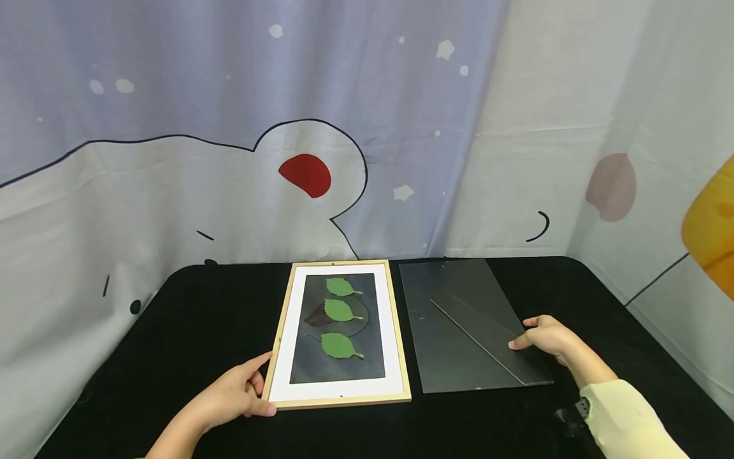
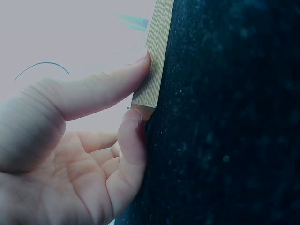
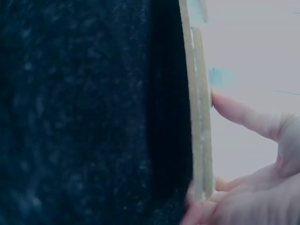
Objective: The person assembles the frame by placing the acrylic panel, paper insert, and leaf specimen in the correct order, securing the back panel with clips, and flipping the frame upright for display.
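A picture frame (image 1: pixel 405 357) with a light wooden border and white mat lies on the black table. Three green leaves (image 1: pixel 338 310) are lined up on its dark centre. My left hand (image 1: pixel 232 395) grips the frame's lower left corner; in the left wrist view the thumb and a bent finger meet the wooden edge (image 2: pixel 157 56). To the right is a dark backing board (image 1: pixel 459 357) with a diagonal ridge across it. My right hand (image 1: pixel 547 338) holds its right edge, thumb on top and fingers at the layered brown edge (image 3: pixel 199 117) in the right wrist view.
The black table (image 1: pixel 201 319) has rounded far corners. A printed curtain (image 1: pixel 401 127) hangs behind it and along the right side. A narrow gap separates the frame from the board.
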Available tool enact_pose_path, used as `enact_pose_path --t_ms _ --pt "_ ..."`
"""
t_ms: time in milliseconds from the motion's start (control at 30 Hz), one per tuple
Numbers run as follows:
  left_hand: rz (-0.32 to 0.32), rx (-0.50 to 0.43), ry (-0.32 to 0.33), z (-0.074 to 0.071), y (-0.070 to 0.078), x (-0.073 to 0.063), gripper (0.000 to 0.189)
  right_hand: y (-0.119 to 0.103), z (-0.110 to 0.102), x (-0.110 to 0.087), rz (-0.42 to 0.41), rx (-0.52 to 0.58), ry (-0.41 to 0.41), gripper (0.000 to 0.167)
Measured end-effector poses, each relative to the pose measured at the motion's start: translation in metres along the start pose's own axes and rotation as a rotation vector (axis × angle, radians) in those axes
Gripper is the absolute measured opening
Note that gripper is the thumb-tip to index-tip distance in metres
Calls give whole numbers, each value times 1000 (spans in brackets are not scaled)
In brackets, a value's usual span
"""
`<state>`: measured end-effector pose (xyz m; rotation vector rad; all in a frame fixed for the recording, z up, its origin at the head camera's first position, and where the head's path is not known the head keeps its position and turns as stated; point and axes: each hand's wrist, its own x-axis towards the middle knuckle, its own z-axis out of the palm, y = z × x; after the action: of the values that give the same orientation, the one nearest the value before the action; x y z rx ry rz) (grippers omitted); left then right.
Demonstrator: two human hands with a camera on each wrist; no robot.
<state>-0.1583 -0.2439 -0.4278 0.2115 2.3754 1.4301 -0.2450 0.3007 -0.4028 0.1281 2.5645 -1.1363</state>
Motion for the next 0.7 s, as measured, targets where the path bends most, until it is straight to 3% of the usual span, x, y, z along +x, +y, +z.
enact_pose_path --t_ms 200,700 --pt "4 -7 -1 0 -1 1 99 -2 -4 -4 15 94 -33 81" --pt "-1 11 0 -1 0 1 101 -3 -2 -9 -20 196 -55 80"
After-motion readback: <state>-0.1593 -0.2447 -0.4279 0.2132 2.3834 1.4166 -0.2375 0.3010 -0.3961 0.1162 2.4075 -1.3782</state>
